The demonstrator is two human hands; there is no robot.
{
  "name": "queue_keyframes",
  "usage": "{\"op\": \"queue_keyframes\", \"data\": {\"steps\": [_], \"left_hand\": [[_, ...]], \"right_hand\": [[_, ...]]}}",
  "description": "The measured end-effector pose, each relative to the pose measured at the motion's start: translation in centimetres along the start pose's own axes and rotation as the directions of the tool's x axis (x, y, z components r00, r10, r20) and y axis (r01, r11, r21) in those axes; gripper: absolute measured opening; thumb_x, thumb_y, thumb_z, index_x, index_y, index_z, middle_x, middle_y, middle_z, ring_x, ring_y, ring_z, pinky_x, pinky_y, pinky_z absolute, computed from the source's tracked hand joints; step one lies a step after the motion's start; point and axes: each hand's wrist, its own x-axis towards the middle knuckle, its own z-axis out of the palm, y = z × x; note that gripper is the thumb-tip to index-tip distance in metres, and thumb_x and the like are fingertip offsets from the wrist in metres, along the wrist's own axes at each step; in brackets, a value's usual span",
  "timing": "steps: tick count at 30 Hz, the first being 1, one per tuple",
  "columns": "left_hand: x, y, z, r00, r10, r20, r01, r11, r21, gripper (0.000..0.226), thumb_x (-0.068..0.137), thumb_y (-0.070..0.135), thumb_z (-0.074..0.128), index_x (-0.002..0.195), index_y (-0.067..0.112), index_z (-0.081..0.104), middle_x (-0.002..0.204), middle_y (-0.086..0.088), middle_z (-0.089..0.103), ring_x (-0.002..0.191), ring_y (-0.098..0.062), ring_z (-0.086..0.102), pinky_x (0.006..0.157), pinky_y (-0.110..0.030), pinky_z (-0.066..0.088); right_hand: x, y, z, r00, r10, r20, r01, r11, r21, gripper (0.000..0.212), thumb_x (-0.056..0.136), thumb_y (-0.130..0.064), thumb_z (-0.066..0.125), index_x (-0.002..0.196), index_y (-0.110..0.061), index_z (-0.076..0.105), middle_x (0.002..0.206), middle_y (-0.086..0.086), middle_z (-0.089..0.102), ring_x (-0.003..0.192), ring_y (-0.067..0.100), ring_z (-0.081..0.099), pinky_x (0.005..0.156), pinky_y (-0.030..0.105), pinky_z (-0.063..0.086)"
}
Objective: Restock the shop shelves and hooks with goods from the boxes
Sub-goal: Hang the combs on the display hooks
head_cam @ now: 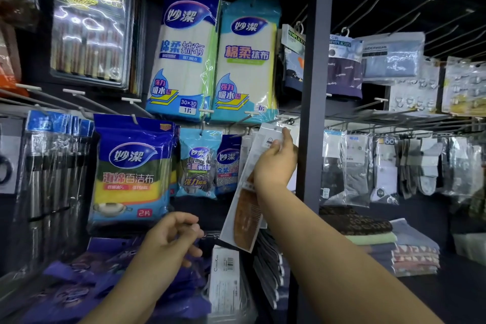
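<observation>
Comb pack (246, 192): long flat white card w/ clear sleeve, brown comb seen through lower half, hang-hole at top end. Long axis is tilted, top end up-right, bottom end down-left; top end is held just under the bare hook (285, 121) at the right end of the lower hook rail, beside the dark upright post (314, 87). Pack is gripped near its top by the right hand (276, 163), thumb and fingers curled round the card edge; most of the pack hangs below and left of the grip. Hook tip lies just above and slightly right of the hang-hole, so the coming move is judged to be a short lift and push onto the hook. Whether hole and hook already meet cannot be told (blur).

Left hand (172, 239): lower, well apart from the pack, fingers loosely curled, nothing seen held; right hand is the nearer to the hook.

Adjacent: steel-scourer pack (198, 166) and blue scouring-cloth pack (227, 163) are hung just left of the comb pack; sponge-scourer pack (131, 171) further left. Cotton cleaning cloths (184, 52) are hung on the upper row. Right of the post: sock packs (357, 168) on hooks, folded towels (394, 239) stacked on the shelf below. Purple bags (79, 289) and a white boxed item (226, 284) lie at the shelf front, bottom left.
</observation>
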Motion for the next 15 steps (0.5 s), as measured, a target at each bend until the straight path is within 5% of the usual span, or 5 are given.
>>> {"op": "queue_keyframes", "data": {"steps": [11, 15], "left_hand": [[0.2, -0.2, -0.8, 1.000, -0.012, -0.015, 0.013, 0.998, 0.063, 0.011, 0.094, 0.006, 0.054, 0.091, 0.015, 0.061, 0.083, -0.007, 0.070, 0.064, -0.018, 0.063, 0.052, -0.026, 0.046], [0.4, -0.1, -0.9, 1.000, -0.016, -0.023, 0.017, 0.998, 0.067, 0.011, 0.093, 0.006, 0.054, 0.092, 0.013, 0.061, 0.085, -0.009, 0.069, 0.065, -0.020, 0.063, 0.051, -0.024, 0.046]], "right_hand": [[1.3, 0.6, 0.5, 0.998, 0.036, 0.056, -0.033, 0.997, -0.065, 0.049, 0.095, -0.002, 0.038, 0.141, -0.017, 0.040, 0.133, 0.018, 0.047, 0.119, 0.033, 0.049, 0.095, 0.034, 0.040], [2.1, 1.0, 0.9, 0.985, 0.161, 0.060, -0.158, 0.986, -0.048, 0.050, 0.097, -0.004, 0.036, 0.141, -0.027, 0.041, 0.111, -0.001, 0.044, 0.112, 0.025, 0.054, 0.098, 0.036, 0.043]]}}
